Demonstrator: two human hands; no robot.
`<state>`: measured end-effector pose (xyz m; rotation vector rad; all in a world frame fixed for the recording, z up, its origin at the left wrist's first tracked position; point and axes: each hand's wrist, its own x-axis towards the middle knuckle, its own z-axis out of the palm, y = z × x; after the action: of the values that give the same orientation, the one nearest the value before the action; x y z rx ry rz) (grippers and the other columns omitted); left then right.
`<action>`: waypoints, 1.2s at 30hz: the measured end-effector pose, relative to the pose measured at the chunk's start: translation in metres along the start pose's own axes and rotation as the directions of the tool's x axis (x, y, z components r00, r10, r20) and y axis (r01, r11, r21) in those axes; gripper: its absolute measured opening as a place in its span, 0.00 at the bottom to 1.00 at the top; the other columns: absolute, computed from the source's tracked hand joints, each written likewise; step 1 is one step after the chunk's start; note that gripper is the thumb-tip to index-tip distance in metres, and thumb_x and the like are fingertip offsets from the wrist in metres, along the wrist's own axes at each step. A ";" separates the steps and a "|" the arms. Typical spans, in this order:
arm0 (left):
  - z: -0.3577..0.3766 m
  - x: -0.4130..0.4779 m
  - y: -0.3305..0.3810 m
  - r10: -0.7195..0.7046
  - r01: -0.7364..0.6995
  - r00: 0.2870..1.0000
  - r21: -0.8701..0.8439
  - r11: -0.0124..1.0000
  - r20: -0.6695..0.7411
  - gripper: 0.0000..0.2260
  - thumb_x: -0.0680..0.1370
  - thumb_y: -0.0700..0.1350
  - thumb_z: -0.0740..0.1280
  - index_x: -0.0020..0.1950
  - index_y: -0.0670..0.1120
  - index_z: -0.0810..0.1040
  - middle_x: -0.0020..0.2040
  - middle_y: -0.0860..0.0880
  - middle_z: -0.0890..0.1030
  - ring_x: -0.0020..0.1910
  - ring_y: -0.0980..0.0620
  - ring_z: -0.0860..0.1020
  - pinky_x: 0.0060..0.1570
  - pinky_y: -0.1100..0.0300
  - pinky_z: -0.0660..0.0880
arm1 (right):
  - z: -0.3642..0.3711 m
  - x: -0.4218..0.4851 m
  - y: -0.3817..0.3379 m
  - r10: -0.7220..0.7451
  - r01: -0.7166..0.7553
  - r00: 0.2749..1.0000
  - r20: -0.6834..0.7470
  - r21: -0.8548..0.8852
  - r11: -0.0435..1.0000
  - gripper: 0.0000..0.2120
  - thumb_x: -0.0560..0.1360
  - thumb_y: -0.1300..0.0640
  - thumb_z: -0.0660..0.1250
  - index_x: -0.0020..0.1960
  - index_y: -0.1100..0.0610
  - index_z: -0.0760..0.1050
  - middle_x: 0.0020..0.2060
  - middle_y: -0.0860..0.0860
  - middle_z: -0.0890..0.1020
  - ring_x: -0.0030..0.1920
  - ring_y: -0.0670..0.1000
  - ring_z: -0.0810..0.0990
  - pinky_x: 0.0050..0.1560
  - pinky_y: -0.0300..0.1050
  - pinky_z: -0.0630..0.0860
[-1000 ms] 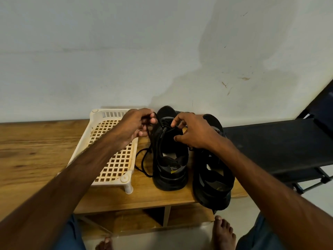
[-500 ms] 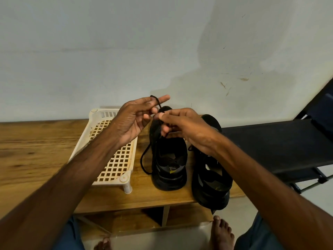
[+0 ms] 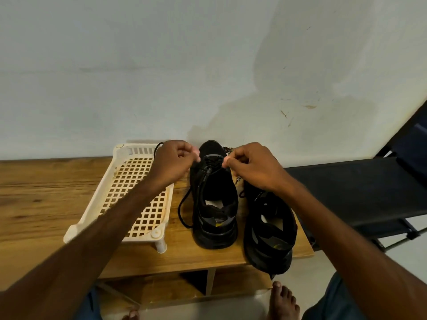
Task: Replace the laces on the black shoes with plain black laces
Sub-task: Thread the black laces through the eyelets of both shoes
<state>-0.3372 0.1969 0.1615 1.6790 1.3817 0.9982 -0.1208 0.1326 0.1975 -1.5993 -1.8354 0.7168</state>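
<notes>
Two black shoes stand heel-toward-me on the wooden table. The left shoe carries a plain black lace threaded near its toe, with a loop hanging down its left side. My left hand pinches one end of this lace to the left of the eyelets. On the other side my right hand pinches the other end. The right shoe stands beside it, partly under my right wrist. A speckled lace lies behind the shoes near the wall.
A cream plastic lattice rack stands left of the shoes, under my left forearm. A black folding chair is at the right of the table. The wall rises just behind. My bare feet are below the table edge.
Both hands came down from in front of the wall and moved apart, pulling the lace ends out to either side of the left shoe's toe.
</notes>
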 end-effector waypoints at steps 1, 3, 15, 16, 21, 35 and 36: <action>0.002 -0.001 -0.003 0.098 -0.101 0.995 0.223 0.969 0.026 0.03 0.76 0.43 0.72 0.49 0.49 0.84 0.41 0.54 0.85 0.32 0.64 0.79 0.32 0.74 0.70 | 0.000 0.000 0.000 -0.004 0.004 1.000 -0.009 -0.032 0.999 0.09 0.81 0.54 0.68 0.48 0.54 0.86 0.32 0.44 0.82 0.32 0.39 0.81 0.35 0.28 0.72; 0.002 -0.003 -0.008 0.159 -0.216 0.974 0.435 0.874 0.164 0.06 0.77 0.43 0.71 0.53 0.52 0.83 0.45 0.58 0.84 0.36 0.67 0.78 0.35 0.74 0.68 | 0.001 0.000 0.000 -0.014 0.013 1.000 -0.011 -0.085 0.996 0.07 0.81 0.55 0.69 0.49 0.54 0.86 0.34 0.43 0.83 0.34 0.38 0.82 0.34 0.27 0.73; -0.015 -0.017 0.035 0.274 -0.233 0.944 -0.215 0.948 0.183 0.16 0.84 0.47 0.64 0.43 0.42 0.85 0.28 0.51 0.72 0.29 0.58 0.72 0.35 0.70 0.70 | 0.007 0.003 -0.015 -0.225 0.225 0.974 0.015 -0.043 0.973 0.14 0.77 0.48 0.73 0.60 0.52 0.82 0.53 0.44 0.86 0.53 0.40 0.82 0.53 0.33 0.76; -0.012 -0.020 0.040 0.290 -0.235 0.942 -0.285 0.929 0.170 0.15 0.84 0.47 0.65 0.45 0.40 0.85 0.28 0.53 0.71 0.28 0.60 0.71 0.33 0.71 0.69 | 0.011 0.003 -0.017 -0.242 0.243 0.970 0.024 -0.029 0.970 0.13 0.78 0.48 0.72 0.59 0.53 0.83 0.51 0.46 0.86 0.51 0.41 0.83 0.52 0.37 0.77; -0.028 -0.016 0.045 0.079 0.032 0.989 -0.705 0.708 0.124 0.12 0.81 0.52 0.67 0.39 0.50 0.81 0.29 0.56 0.67 0.32 0.57 0.68 0.28 0.66 0.62 | 0.013 0.010 -0.016 -0.115 0.128 0.987 -0.109 0.123 0.984 0.14 0.82 0.49 0.67 0.43 0.55 0.84 0.37 0.52 0.85 0.40 0.53 0.84 0.49 0.54 0.80; 0.001 -0.015 0.029 0.159 -0.113 0.983 -0.370 0.922 0.096 0.09 0.79 0.49 0.72 0.55 0.44 0.84 0.39 0.41 0.86 0.29 0.49 0.79 0.28 0.62 0.74 | 0.021 0.003 -0.029 0.028 -0.054 0.998 0.055 0.582 0.812 0.23 0.83 0.45 0.64 0.52 0.67 0.80 0.39 0.57 0.86 0.42 0.59 0.87 0.40 0.48 0.84; 0.004 -0.017 0.029 0.182 -0.136 0.978 -0.348 0.927 0.104 0.09 0.80 0.49 0.72 0.54 0.45 0.83 0.38 0.41 0.86 0.27 0.50 0.79 0.27 0.63 0.73 | 0.019 0.002 -0.028 0.017 -0.055 0.997 0.070 0.596 0.801 0.20 0.83 0.48 0.65 0.50 0.67 0.81 0.38 0.59 0.85 0.41 0.59 0.87 0.39 0.46 0.84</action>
<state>-0.3241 0.1754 0.1834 1.5798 0.9339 1.1213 -0.1543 0.1303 0.2051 -1.1946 -1.4062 1.2317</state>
